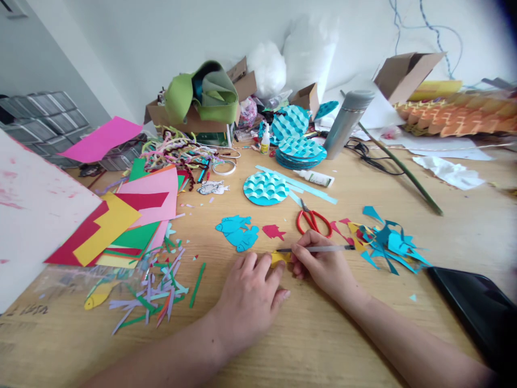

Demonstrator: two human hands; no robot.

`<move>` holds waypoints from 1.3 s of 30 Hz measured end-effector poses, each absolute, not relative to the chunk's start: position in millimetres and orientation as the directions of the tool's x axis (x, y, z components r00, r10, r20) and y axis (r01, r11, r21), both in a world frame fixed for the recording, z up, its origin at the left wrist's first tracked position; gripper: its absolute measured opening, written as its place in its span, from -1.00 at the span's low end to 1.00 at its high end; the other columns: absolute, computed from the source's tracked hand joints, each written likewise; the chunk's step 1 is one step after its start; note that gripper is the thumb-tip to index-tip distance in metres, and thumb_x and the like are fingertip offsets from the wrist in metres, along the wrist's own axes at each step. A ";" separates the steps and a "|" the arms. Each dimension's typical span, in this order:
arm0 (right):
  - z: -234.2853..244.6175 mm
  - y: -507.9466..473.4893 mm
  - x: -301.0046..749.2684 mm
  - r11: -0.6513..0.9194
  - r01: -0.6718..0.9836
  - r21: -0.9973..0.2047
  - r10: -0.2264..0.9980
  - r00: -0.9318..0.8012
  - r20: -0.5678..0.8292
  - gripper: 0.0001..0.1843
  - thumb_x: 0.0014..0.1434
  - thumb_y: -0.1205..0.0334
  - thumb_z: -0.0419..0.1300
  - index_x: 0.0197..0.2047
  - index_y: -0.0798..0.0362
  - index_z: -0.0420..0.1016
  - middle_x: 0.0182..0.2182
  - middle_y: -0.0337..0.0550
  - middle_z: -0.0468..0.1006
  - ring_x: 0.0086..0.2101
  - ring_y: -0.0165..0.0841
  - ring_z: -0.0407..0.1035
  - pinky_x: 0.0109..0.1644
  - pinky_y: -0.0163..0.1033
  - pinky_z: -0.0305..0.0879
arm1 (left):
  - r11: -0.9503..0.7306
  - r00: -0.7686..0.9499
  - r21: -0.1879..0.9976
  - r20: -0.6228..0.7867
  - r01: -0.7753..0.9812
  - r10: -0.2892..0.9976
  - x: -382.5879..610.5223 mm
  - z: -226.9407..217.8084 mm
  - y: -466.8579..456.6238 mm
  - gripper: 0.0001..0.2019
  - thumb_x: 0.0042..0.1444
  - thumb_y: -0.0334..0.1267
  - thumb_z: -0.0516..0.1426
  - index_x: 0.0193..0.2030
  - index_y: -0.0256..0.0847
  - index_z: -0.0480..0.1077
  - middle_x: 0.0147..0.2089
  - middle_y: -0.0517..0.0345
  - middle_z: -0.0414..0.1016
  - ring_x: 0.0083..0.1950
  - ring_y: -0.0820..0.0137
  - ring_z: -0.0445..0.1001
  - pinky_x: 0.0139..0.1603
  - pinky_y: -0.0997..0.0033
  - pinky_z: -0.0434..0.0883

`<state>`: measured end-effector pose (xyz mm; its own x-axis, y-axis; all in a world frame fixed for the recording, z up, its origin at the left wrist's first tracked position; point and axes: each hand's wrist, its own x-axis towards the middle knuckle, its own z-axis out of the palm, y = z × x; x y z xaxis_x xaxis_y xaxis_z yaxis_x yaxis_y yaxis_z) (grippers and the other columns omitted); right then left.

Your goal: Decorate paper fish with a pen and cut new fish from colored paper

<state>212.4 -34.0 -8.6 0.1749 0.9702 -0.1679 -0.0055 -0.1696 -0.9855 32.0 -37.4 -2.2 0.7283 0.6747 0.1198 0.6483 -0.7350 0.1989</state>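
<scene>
My left hand (248, 293) lies flat on the wooden table (307, 334), fingers stretched, pressing down a small yellow paper piece (279, 257). My right hand (321, 264) is closed round a thin pen (323, 249) whose tip touches that yellow piece. Just beyond my hands lie blue paper fish (238, 231) and a small red paper fish (273, 231). Red-handled scissors (313, 220) rest close behind my right hand.
Coloured paper sheets (129, 226) and paper strips (157, 291) lie at left. Blue paper scraps (388, 242) sit at right, a dark tablet (476, 307) at the right edge. Blue wave discs (265, 188), glue (315, 178), a grey bottle (347, 124) and boxes stand behind.
</scene>
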 end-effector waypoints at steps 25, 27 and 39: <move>-9.9 -34.1 212.9 -0.167 -0.007 -0.986 0.975 0.144 -0.166 -0.65 -0.03 0.05 0.34 -0.48 0.00 0.23 -0.69 -0.35 0.45 -0.72 -0.48 0.34 -0.68 -0.42 0.27 | -0.735 0.726 0.197 0.126 0.649 0.676 31.5 -1.8 -37.4 -0.57 0.30 -0.06 0.03 0.22 -0.21 0.31 0.09 -0.03 0.38 -0.01 0.14 0.29 -0.02 0.02 0.41; -10.8 -34.2 213.2 -0.167 -0.003 -0.986 0.977 0.134 -0.166 -0.65 -0.02 0.05 0.34 -0.48 0.00 0.23 -0.70 -0.35 0.45 -0.72 -0.47 0.34 -0.68 -0.42 0.27 | -0.735 0.726 0.195 0.128 0.649 0.675 31.5 -1.4 -37.9 -0.57 0.30 -0.06 0.02 0.22 -0.21 0.31 0.09 -0.03 0.38 0.00 0.14 0.29 -0.02 0.01 0.41; -13.6 -34.2 213.7 -0.159 0.017 -0.987 0.982 0.108 -0.157 -0.68 0.01 0.07 0.31 -0.46 0.00 0.23 -0.70 -0.35 0.44 -0.72 -0.49 0.33 -0.67 -0.44 0.25 | -0.734 0.728 0.204 0.119 0.648 0.675 31.8 -1.4 -37.1 -0.56 0.31 -0.05 0.00 0.24 -0.20 0.29 0.09 -0.03 0.38 0.00 0.14 0.28 0.00 0.00 0.40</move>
